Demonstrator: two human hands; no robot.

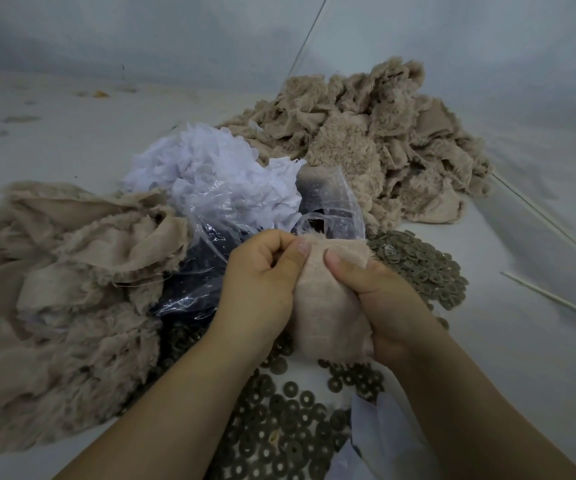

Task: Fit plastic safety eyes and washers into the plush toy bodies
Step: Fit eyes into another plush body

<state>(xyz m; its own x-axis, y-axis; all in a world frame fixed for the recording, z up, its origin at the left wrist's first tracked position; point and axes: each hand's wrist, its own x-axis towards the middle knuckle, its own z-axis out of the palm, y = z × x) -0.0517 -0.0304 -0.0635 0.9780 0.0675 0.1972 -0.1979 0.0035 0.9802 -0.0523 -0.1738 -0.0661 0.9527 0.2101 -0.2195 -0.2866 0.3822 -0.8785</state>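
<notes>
Plush body (317,306), a beige fabric piece turned with its knit backing outward, sits between both hands near the centre of the view, above a scatter of washers. The left hand (262,282) grips its left edge, fingers curled inward and thumb pressed against the upper fabric. The right hand (376,299) grips the right side, thumb laid across the top edge and fingers wrapped round the lower part. Whether an eye or a washer is held inside the fabric cannot be told.

Washers (279,434), dull olive-brown discs with centre holes, lie spread on the white table (487,358) below the hands. A second, denser group of washers (425,268) lies just beside the right hand, on its far side.

A clear plastic bag (203,258) holding small dark parts lies just behind the left hand. White shredded filling (217,174) is heaped behind the bag. One pile of beige plush pieces (65,292) lies at the left, touching the bag. A larger plush pile (376,140) lies at the rear right. Two thin white sticks (553,299) lie on the table at the right, well apart from the hands.
</notes>
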